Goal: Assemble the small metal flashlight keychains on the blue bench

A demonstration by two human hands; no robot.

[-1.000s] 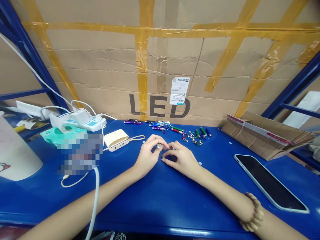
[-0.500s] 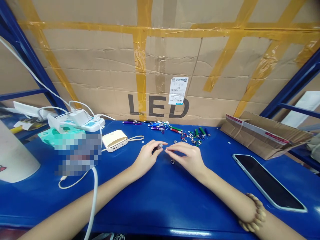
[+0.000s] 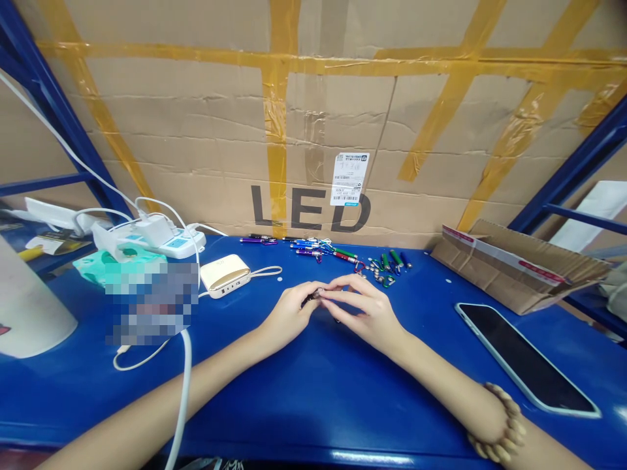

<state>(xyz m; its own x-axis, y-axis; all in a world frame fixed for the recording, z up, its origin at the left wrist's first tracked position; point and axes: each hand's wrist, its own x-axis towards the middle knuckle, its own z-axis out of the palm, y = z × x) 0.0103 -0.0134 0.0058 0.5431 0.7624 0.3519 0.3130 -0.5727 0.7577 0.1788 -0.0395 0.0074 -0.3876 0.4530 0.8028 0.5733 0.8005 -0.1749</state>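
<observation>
My left hand point(image 3: 289, 312) pinches a small dark pen-like keychain light point(image 3: 312, 299) low over the blue table point(image 3: 313, 385). My right hand point(image 3: 365, 310) meets it from the right, its fingertips closed on the same little piece at its silver end. Both hands touch at the middle of the table. A row of small coloured keychain lights point(image 3: 343, 253) lies just behind them by the cardboard wall.
A cream power bank point(image 3: 225, 274) lies left of my hands, with a white power strip point(image 3: 161, 240) and cables behind it. A phone point(image 3: 524, 359) lies face up at the right. A flat cardboard box point(image 3: 519, 261) sits at the back right. A white container point(image 3: 29, 307) stands far left.
My hands have come together: the right hand moved left onto the small light held by the left hand. The silver end that showed between my left fingers is now covered.
</observation>
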